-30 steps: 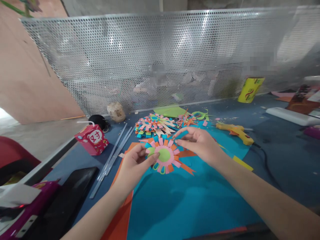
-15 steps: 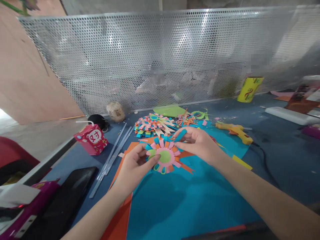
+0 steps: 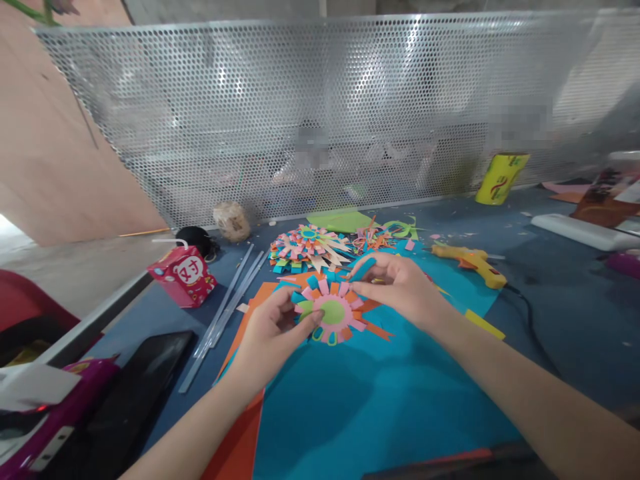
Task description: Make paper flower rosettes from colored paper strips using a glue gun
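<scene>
My left hand (image 3: 277, 323) is closed on the left edge of a paper rosette (image 3: 334, 312), its thumb across the front. The rosette has a green centre, a pink ring, looped petals in pink, blue, orange and green, and an orange tail at lower right. At its upper right edge my right hand (image 3: 400, 287) pinches a blue paper strip (image 3: 363, 268), bent upward between the fingers. Whether the strip's lower end touches the rosette I cannot tell. Beneath both hands lies a large blue sheet (image 3: 340, 407) over an orange one (image 3: 239, 427).
Behind the hands rest a pile of rosettes (image 3: 306, 248) and paper scraps (image 3: 374, 237). A yellow glue gun (image 3: 470, 262) lies right, glue sticks (image 3: 225, 313) left. A pink drink box (image 3: 184, 275), black phone (image 3: 125, 400) and purple power strip (image 3: 47, 427) stand left. A perforated metal screen (image 3: 300, 100) borders the table.
Very little differs. The rosette and both hands have shifted slightly to the right in view; the left hand keeps its hold and the right still pinches the blue strip.
</scene>
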The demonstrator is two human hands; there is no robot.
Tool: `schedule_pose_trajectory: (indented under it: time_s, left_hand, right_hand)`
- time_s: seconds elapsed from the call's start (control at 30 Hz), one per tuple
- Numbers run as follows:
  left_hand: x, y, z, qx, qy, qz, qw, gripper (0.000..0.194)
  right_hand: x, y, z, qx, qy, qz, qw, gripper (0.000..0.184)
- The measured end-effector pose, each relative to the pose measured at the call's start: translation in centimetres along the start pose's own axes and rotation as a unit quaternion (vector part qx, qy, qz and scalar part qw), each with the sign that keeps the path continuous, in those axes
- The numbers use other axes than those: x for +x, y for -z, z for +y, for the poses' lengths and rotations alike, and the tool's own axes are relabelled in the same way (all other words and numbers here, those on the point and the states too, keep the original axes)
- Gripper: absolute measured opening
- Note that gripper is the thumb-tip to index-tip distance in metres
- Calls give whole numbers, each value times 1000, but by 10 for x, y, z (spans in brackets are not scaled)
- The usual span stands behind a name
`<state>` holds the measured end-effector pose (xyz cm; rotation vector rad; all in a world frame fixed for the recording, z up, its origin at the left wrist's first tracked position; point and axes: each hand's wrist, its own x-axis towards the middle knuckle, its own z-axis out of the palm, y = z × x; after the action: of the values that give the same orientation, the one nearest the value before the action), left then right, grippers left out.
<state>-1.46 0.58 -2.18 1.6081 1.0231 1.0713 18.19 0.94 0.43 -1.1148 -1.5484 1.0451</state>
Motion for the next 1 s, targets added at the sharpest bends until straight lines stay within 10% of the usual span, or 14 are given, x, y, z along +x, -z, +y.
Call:
schedule_pose_trajectory:
  time_s: [0.23,0.43,1.0]
  left_hand:
    - [0,9,-3,178,-161,88,967,11]
    - [-3,29,1,330,-515,120,782,23]
    - [-8,29,-1,366,-527,88,762,22]
  right_hand:
    - [-4,-1,3,-14,99,-12,995,19]
    - [-17,-1,3,-249,451,50,856,38]
    - [-20,-2,8,-329,487,58,807,29]
